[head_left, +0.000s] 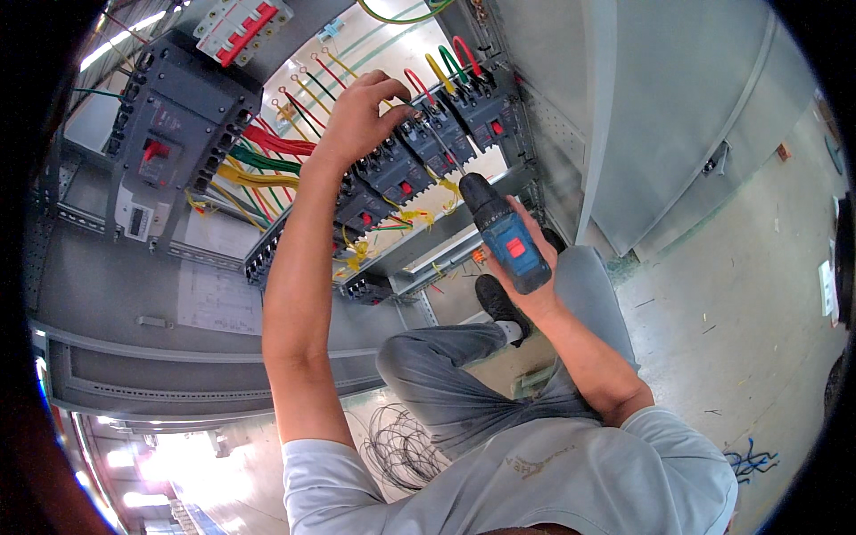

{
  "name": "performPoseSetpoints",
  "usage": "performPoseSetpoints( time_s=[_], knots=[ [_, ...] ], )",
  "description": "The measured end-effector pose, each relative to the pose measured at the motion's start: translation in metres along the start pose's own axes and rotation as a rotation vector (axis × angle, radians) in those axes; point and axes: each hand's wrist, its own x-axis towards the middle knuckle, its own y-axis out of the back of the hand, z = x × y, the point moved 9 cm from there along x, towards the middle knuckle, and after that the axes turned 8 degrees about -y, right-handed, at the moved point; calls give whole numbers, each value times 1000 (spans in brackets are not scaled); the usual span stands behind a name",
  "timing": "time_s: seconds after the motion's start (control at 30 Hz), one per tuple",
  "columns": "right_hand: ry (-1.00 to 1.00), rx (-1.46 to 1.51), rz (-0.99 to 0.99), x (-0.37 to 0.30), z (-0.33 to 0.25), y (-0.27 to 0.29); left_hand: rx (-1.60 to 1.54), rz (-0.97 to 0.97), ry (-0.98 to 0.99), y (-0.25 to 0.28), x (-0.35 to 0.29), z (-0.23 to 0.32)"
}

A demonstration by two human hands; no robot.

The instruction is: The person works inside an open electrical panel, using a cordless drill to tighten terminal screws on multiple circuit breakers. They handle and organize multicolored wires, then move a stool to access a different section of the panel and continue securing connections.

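Leftmost, a large dark breaker [169,134] with a red toggle sits on the far left of the open grey cabinet [134,294], and thick red, green and yellow cables [267,160] run from its right side toward the middle. Next comes the left hand [359,111], raised to the far side of a row of small black breakers [419,152]; its fingers curl down over the top edge of the row among the thin red and yellow wires [308,94], touching them, though whether it pinches one cannot be told. Just right and nearer, the right hand [526,267] is wrapped tight around the grip of a blue and black cordless drill-driver [501,230], whose long bit [441,147] points up at the breaker row. Beyond it on the right stands the cabinet's grey door [678,116], with the concrete floor [740,321] beneath.
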Motion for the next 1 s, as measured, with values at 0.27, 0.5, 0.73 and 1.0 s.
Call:
performPoseSetpoints(
  time_s=[0.27, 0.5, 0.73, 1.0],
  knots=[
    [29, -32, 1, 1, -6, 2, 98, -12, -40, -7, -1, 13],
    [-116, 44, -60, 6, -12, 6, 115, -75, -185, -7, 6, 25],
    [-52, -126, -189, 52, -80, 29, 88, -102, -207, -9, 8, 22],
    [-212, -62, -262, 82, -84, 39, 98, -212, -167, -15, 17, 19]
  ],
)
